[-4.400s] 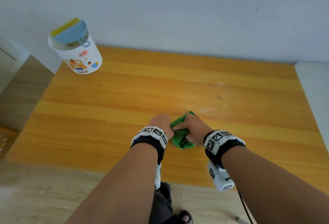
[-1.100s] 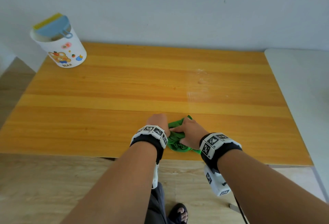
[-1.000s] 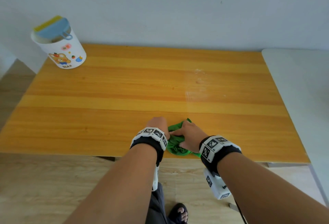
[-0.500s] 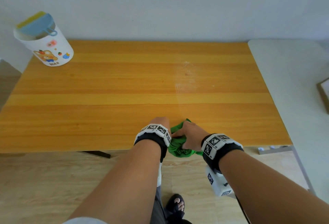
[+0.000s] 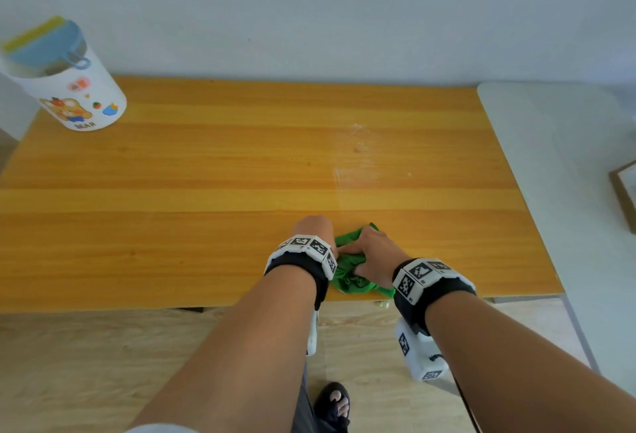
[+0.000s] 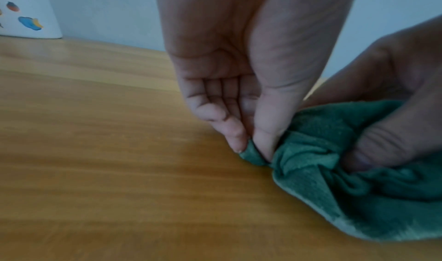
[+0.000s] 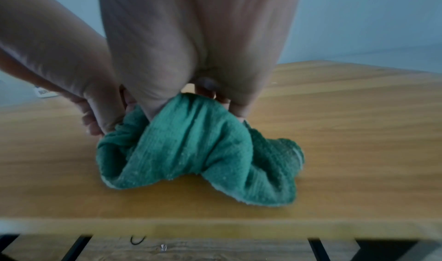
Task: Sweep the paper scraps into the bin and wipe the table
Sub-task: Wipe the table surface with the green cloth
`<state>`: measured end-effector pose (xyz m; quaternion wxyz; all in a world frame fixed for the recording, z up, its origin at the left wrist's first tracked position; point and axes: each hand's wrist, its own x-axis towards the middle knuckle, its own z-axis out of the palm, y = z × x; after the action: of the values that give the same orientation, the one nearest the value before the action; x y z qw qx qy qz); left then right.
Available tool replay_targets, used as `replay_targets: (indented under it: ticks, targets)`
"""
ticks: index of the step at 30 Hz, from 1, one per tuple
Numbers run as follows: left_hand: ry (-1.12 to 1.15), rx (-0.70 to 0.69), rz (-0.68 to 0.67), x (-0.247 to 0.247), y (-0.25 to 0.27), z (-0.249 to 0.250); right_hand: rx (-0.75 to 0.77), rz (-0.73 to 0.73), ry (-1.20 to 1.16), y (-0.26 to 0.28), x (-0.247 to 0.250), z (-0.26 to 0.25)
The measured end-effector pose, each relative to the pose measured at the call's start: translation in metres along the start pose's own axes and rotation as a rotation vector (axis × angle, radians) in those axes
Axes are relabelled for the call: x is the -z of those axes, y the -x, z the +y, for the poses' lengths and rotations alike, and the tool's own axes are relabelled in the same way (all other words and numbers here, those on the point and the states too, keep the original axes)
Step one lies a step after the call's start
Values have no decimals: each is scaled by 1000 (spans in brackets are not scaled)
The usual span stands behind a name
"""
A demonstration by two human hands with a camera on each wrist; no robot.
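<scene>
Hands first: both are bunched on the green cloth [image 5: 347, 274], which sits right at the near edge of the bench [image 5: 206, 164]. Left hand [image 5: 311, 228] pinches a fold of it between thumb and fingertips, clear enough in the left wrist view. Right hand [image 5: 373, 253] has its fingers curled into the cloth from the other side, gripping a wad of it.

What worries me is that the cloth is a crumpled lump, not flat. Wipe with it like that and only a small patch touches the wood, so you'd get streaks and missed strips. Part of it also lies right by the near edge, so a pull toward the body could drag it off onto the floor.

Further out there's a pale smeary patch [image 5: 358, 154] mid-bench, right of centre, which looks to me like residue not yet wiped. Easy to skip if the strokes stay near the front edge.

Bin [image 5: 74, 88] stands at the far left corner, with a blue and yellow brush thing [image 5: 44, 42] resting in its mouth. It's close to the corner, so a wide careless sweep toward it could knock it over or off. I can't spot any paper scraps on the wood, though something small lies on the floor just under the near edge; too tiny to tell what.
</scene>
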<state>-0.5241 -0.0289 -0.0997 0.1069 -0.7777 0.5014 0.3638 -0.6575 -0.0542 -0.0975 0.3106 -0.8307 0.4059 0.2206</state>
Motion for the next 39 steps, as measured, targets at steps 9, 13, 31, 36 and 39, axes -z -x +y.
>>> replay_targets:
  ticks: [9, 13, 31, 36, 39]
  targets:
    - [47, 21, 31, 32, -34, 5, -7, 15, -36, -39, 33, 8]
    - [48, 22, -6, 54, -56, 8, -11, 22, -59, -58, 52, 10]
    - [29, 27, -22, 145, -146, 22, -31, 28, -81, -146, 141, 23]
    - [39, 5, -20, 164, -165, 26, -52, 47, -98, -164, 156, 28]
    - [33, -4, 9, 171, -176, 27, -56, 70, -106, -174, 166, 30]
